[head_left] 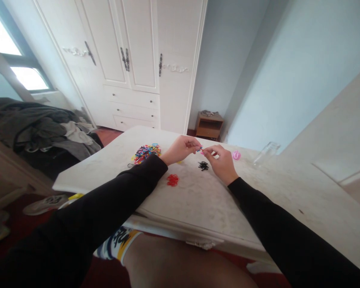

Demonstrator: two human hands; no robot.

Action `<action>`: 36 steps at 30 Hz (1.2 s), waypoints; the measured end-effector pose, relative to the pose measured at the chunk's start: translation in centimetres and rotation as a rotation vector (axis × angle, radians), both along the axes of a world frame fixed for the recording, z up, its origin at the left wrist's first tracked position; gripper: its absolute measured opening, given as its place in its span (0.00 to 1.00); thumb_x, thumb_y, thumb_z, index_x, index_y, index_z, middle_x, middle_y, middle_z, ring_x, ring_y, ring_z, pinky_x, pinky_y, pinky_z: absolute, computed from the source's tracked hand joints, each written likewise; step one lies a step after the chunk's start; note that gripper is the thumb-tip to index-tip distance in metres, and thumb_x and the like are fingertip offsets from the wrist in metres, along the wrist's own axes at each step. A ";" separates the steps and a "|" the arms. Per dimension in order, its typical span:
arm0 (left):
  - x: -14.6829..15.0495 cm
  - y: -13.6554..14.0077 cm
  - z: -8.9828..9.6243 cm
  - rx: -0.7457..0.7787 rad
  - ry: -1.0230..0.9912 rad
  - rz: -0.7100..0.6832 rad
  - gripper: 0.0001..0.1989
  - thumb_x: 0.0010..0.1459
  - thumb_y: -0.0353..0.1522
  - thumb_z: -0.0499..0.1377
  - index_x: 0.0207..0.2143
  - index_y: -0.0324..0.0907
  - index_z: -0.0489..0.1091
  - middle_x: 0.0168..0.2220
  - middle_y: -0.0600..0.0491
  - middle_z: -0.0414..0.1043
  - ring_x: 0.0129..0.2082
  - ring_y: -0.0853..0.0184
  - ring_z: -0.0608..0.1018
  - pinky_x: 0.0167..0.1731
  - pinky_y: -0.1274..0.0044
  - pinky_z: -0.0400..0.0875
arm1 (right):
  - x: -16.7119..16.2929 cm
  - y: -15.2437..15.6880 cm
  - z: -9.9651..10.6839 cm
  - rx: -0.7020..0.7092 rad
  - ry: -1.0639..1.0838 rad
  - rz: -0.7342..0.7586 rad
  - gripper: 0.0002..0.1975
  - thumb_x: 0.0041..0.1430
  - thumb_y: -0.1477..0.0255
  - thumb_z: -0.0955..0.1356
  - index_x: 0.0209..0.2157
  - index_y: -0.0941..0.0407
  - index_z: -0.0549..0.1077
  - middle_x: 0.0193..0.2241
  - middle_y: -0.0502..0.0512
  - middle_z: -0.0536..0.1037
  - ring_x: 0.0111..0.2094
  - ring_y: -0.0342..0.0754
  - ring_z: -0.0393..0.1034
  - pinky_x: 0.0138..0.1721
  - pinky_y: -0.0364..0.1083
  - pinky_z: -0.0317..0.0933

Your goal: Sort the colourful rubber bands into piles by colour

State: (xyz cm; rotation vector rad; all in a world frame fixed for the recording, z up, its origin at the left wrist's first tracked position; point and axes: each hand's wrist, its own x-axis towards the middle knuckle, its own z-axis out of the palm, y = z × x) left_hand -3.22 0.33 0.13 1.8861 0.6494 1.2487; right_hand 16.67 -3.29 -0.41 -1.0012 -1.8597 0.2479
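Note:
Above the pale table, my left hand (183,149) and my right hand (221,161) meet with their fingertips pinched together. Between them are a few small coloured rubber bands (201,149), pink and blue among them; which hand grips which band is too small to tell. Just below my fingers lies a little heap of black rubber bands (203,165). A red heap (173,180) sits nearer to me, below my left wrist. Left of that wrist is a larger mixed pile of many-coloured rubber bands (146,153), partly covered by my sleeve. A pink bunch (236,155) rests right of my right hand.
A clear glass (267,154) lies tilted on the table (288,192), right of the pink bunch. Behind the table stand a white wardrobe (141,44) and a small brown cabinet (209,127). Dark clothes (33,124) are heaped at the left. My legs are below the table's front edge.

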 end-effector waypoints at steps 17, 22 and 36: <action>-0.1 0.0 0.0 -0.017 0.011 0.032 0.09 0.56 0.36 0.68 0.33 0.38 0.77 0.27 0.51 0.78 0.26 0.70 0.77 0.31 0.77 0.73 | 0.2 -0.2 0.3 -0.002 0.012 -0.023 0.10 0.63 0.64 0.70 0.31 0.54 0.79 0.32 0.55 0.82 0.36 0.52 0.73 0.41 0.51 0.66; -0.1 0.1 0.0 -0.025 0.009 0.010 0.09 0.55 0.36 0.68 0.31 0.39 0.75 0.23 0.53 0.75 0.25 0.70 0.76 0.30 0.77 0.72 | 0.2 -0.2 0.2 -0.003 0.006 -0.018 0.10 0.63 0.64 0.70 0.31 0.53 0.79 0.32 0.55 0.82 0.36 0.52 0.73 0.41 0.51 0.66; -1.7 1.6 0.8 -0.021 -0.225 0.293 0.08 0.52 0.31 0.65 0.27 0.41 0.68 0.23 0.56 0.70 0.24 0.71 0.72 0.29 0.78 0.68 | 0.1 -0.8 1.0 0.047 -0.024 -0.042 0.08 0.62 0.70 0.68 0.28 0.53 0.74 0.30 0.53 0.79 0.34 0.51 0.72 0.39 0.51 0.64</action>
